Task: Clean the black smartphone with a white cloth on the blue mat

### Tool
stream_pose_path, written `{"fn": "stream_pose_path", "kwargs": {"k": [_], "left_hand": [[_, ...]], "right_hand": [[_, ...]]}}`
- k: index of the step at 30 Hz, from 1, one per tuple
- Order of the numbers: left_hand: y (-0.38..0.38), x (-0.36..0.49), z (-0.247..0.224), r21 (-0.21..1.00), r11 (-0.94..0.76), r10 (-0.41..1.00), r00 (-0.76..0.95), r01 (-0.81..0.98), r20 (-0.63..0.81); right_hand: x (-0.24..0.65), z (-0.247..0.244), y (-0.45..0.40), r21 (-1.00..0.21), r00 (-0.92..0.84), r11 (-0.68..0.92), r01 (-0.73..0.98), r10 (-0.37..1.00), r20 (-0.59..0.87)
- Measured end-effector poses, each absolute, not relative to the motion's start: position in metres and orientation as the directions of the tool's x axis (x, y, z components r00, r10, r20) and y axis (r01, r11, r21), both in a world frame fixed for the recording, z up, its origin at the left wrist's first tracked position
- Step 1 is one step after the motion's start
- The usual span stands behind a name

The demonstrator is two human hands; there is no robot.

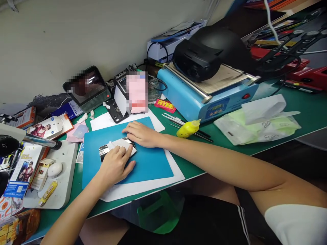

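Note:
On the blue mat (150,166) lies a flat phone-like panel (103,152) with black edges and a pale face, partly hidden under my hands. My left hand (114,165), with a ring on one finger, rests over it with the fingers laid down and the thumb apart. A small white piece like tissue (110,145) shows by its fingertips; whether the fingers grip it is unclear. My right hand (143,133) lies flat with fingers stretched out at the panel's far right corner, touching or very near it.
White paper (176,166) lies under the mat. Behind stand a smart display (87,85) and a phone part (116,110). To the right are a yellow bottle (187,129), thin tools (173,119), a blue heating machine (204,109) and a tissue pack (258,127). Boxes (24,170) crowd the left.

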State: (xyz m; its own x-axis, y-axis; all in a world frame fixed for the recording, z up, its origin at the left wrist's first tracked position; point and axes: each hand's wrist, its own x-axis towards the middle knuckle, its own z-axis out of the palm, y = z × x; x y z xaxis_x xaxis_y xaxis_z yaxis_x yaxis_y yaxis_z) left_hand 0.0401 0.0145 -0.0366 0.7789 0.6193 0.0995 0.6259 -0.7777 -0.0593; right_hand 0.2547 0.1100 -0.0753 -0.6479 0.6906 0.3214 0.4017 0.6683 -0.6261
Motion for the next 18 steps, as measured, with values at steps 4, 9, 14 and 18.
{"fn": "stream_pose_path", "kwargs": {"k": [4, 9, 14, 18], "left_hand": [[0.01, 0.042, -0.038, 0.014, -0.824, 0.565, 0.82, 0.566, 0.089], [0.012, 0.037, -0.041, 0.067, -0.827, 0.56, 0.806, 0.558, 0.191], [0.018, 0.032, -0.036, -0.003, -0.734, 0.656, 0.711, 0.679, 0.254], [0.021, 0.03, -0.033, -0.109, -0.606, 0.74, 0.608, 0.788, 0.287]], "right_hand": [[0.255, -0.078, 0.11, -0.627, -0.645, 0.668, 0.401, 0.692, 0.325], [0.256, -0.08, 0.111, -0.643, -0.643, 0.65, 0.405, 0.702, 0.305], [0.257, -0.079, 0.11, -0.641, -0.645, 0.665, 0.383, 0.689, 0.33], [0.258, -0.077, 0.109, -0.645, -0.642, 0.665, 0.377, 0.69, 0.336]]}}
